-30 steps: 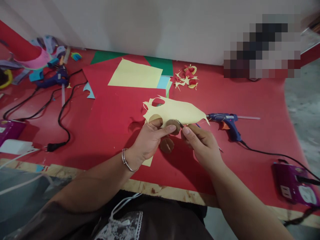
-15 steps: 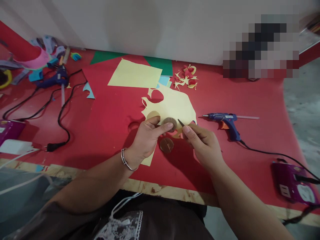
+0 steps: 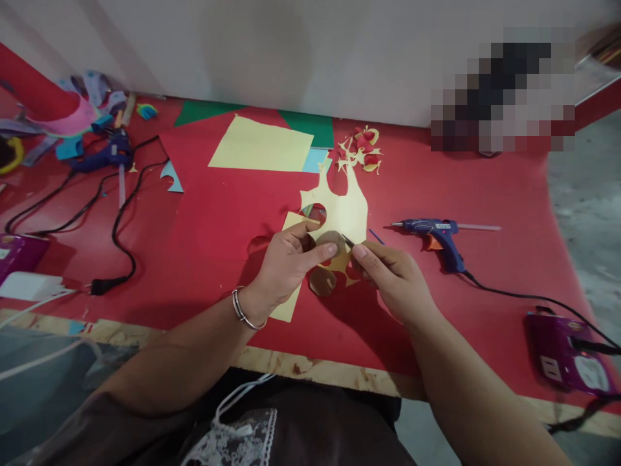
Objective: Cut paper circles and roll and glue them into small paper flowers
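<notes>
My left hand (image 3: 286, 265) is closed on a sheet of yellow paper (image 3: 347, 207) with rounded holes cut in it. Its thumb presses a grey-brown disc (image 3: 330, 241) flat onto the paper. Pinched in the fingers of my right hand (image 3: 388, 272) is a thin dark pointed tool (image 3: 348, 241), whose tip is at the disc's right edge; most of it is hidden by the fingers. A second brown disc (image 3: 323, 283) lies on the table just below the paper.
A blue glue gun (image 3: 434, 226) lies to the right, its cord trailing near a purple box (image 3: 567, 356). Paper scraps (image 3: 361, 152) and a yellow sheet (image 3: 262, 144) lie farther back. Another glue gun (image 3: 109, 152) is at left. A thin blue stick (image 3: 376, 237) lies behind my right hand.
The yellow paper has been turned in my left hand, so its holes now face differently. The pointed tool's tip has shifted slightly left, to the disc's edge.
</notes>
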The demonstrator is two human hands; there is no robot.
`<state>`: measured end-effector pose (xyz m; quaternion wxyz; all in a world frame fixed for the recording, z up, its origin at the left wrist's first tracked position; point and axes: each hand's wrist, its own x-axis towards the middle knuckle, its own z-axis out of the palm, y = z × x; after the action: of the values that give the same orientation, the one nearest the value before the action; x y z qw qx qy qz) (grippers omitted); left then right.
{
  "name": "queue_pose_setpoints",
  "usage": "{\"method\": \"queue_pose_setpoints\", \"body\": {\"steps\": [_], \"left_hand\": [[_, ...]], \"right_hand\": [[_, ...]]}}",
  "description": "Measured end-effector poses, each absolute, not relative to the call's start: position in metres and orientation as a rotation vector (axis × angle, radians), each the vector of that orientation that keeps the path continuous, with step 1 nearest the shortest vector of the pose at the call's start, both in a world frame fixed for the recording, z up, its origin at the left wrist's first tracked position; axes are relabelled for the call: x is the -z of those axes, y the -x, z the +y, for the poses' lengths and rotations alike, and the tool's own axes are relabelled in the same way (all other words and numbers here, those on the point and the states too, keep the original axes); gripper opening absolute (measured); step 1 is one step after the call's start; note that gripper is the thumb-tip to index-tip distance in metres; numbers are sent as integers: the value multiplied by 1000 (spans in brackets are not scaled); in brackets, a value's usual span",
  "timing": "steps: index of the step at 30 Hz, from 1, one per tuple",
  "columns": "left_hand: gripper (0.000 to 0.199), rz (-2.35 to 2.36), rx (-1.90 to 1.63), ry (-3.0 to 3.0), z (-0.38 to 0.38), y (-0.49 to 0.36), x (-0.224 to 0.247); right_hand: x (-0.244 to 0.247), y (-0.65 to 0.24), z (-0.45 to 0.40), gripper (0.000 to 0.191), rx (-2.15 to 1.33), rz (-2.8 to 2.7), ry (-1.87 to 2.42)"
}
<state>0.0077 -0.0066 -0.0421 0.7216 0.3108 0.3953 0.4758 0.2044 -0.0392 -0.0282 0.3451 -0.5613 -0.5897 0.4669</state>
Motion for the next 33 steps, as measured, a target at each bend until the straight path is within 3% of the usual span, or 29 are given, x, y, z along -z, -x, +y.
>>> {"method": "queue_pose_setpoints", "body": {"steps": [10,27,33], "left_hand": [[32,814,-931,-782,-9,-4,45],[34,852,-874,-664,-4,-5,35],[27,826,-880,-686,-2,-6,31]], "right_hand": [[26,-204,-39,59,-1214,-1530,1439],[18,-205,-39,64,-1115,-1631,1489],[19,-207,-39,68,-1053,-1687,1546]]}}
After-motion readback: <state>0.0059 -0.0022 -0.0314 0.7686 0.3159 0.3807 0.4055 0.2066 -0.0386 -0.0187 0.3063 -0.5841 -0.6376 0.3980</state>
